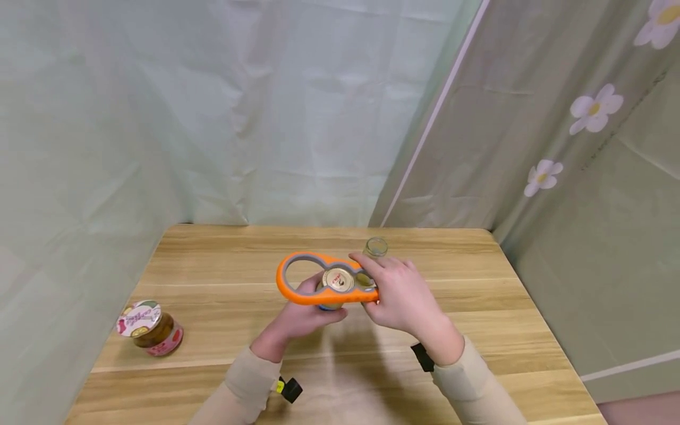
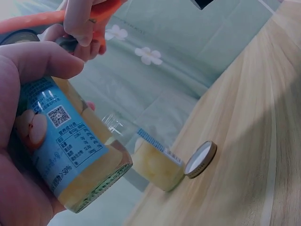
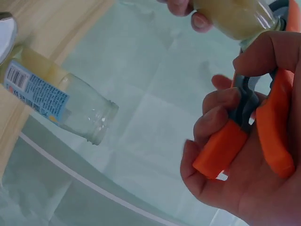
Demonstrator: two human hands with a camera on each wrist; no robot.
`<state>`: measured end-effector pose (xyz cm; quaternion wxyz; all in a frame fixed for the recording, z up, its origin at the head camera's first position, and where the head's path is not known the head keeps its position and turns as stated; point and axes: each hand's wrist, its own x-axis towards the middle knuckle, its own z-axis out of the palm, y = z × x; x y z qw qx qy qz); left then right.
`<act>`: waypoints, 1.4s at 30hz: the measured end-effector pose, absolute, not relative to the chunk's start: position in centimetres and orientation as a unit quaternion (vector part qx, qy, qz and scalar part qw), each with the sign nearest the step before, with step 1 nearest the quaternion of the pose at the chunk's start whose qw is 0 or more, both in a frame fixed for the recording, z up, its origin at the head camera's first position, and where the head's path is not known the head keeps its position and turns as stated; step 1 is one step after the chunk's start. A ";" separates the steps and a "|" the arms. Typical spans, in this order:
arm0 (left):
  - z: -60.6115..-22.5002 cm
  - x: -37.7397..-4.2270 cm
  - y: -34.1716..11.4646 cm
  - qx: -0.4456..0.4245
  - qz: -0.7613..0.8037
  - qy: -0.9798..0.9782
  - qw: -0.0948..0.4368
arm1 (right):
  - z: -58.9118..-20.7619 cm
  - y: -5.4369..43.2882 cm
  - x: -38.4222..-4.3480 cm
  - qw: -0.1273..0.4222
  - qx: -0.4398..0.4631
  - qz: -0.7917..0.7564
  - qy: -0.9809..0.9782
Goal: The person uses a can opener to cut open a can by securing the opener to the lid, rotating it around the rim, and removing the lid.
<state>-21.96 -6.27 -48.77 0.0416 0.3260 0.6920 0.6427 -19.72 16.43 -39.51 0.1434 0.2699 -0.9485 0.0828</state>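
Observation:
My left hand (image 1: 305, 319) grips a glass jar (image 2: 70, 141) of pale fruit with a blue label, holding it above the table. Its gold lid (image 1: 338, 280) shows through the middle opening of an orange and grey jar opener (image 1: 305, 298). The handle end of that opener is in my right hand (image 1: 406, 295), fingers curled around both orange handles in the right wrist view. The opener's grey inner edges lie around the lid. How tightly they press on it cannot be told.
Behind my right hand stands an uncapped glass jar (image 2: 157, 162) with a blue label and pale contents. A loose metal lid (image 2: 201, 159) lies on the wooden table (image 1: 223, 254) beside it. At the left is a jar (image 1: 159, 336) with a pink-patterned top. Curtains hang behind the table.

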 end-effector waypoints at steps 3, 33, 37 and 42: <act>-48.8 -22.0 -6.4 0.337 0.642 0.688 0.044 | -39.4 16.4 -19.6 0.133 0.262 0.072 -0.953; -48.6 -21.8 -6.3 0.399 0.663 0.630 0.057 | -39.5 16.3 -19.5 0.216 0.297 0.062 -0.928; -48.5 -21.9 -6.4 0.410 0.661 0.627 0.055 | -39.5 16.3 -19.5 0.216 0.298 0.063 -0.928; -48.6 -21.8 -6.5 0.398 0.675 0.613 0.098 | -39.5 16.3 -19.5 0.217 0.307 0.065 -0.924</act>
